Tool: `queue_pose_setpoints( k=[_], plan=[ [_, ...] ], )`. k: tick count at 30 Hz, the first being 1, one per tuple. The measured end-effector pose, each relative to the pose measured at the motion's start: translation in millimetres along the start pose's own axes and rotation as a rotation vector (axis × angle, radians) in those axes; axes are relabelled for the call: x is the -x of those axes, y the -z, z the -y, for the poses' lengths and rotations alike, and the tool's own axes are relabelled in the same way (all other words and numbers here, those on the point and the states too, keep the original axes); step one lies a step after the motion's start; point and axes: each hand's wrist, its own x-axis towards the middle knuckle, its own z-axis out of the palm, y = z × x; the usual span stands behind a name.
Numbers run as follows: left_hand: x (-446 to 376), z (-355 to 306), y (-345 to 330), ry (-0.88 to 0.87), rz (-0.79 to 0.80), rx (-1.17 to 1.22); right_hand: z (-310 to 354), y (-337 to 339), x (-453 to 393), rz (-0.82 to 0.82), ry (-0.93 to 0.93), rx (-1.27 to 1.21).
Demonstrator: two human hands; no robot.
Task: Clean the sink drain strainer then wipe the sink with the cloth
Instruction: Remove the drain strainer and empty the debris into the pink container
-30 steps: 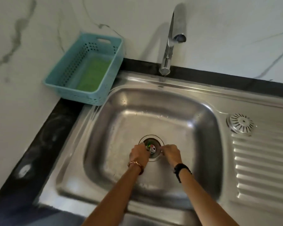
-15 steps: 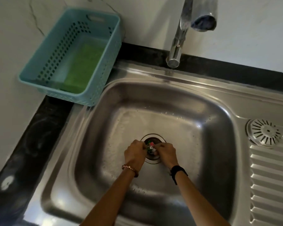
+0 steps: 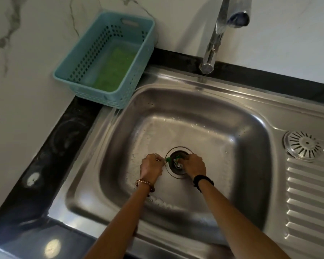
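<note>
Hands: two, both down in the sink bowl at the drain.
Left hand [image 3: 151,168]: closed, fingertips pinching a small green scrap [image 3: 168,159] at the left rim of the drain; a beaded bracelet [image 3: 145,184] sits on the wrist.
Right hand [image 3: 194,166]: fingers curled down over the right side of the drain, touching the debris there; whether it actually grips anything I cannot tell. A black band [image 3: 203,180] circles the wrist.
Sink [image 3: 241,165]: one stainless steel bowl, wet, with water beads scattered over the floor, and a ribbed draining board to its right.
Drain strainer [image 3: 178,168]: one, seated in the drain hole in the middle of the bowl floor, between the two hands; ringed by a bright metal flange, dark inside, holding bits of green and pale, shiny debris.
Round slotted cover [image 3: 303,145]: one, on the draining board, well apart from the drain.
Tap [image 3: 216,34]: one, chrome, rising behind the bowl.
Basket [image 3: 79,58]: one, pale blue, perforated, at the back left corner beside the sink.
Cloth [image 3: 113,70]: one green piece lying flat in the basket.
</note>
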Motion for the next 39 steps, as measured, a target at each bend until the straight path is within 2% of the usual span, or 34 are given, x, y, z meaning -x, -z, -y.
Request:
queue_pose_setpoints(
  k=[4,7,11,16,19,22,26,31,34,36,39],
  plan=[
    [-2,1,-3,0.096,0.058,0.159,1,-14,-4,-0.024,0.083,0.232],
    [0,-2,-3,0.107,0.061,0.218,-1,-11,2,-0.128,0.155,0.181],
    [10,-5,-3,0.133,0.072,0.305,-7,5,12,-0.169,0.148,-0.067],
    [37,-15,5,0.115,0.093,0.396,-3,27,41,-0.101,0.043,-0.648],
    [68,-20,19,0.06,0.108,0.58,9,35,76,-0.071,0.064,-0.867],
    [119,-9,43,-0.039,0.075,0.805,30,31,130,-0.026,0.164,-0.986],
    [198,39,82,-0.121,-0.08,1.009,53,2,224,0.107,0.333,-1.031],
    [299,146,120,-0.135,-0.316,1.157,48,-75,348,0.427,0.514,-0.838],
    [339,217,133,-0.068,-0.508,1.231,39,-132,397,0.561,0.579,-0.656],
    [357,268,137,0.029,-0.657,1.264,35,-179,421,0.695,0.535,-0.586],
    [366,330,141,0.195,-0.829,1.313,31,-243,436,0.787,0.464,-0.441]
  ],
)
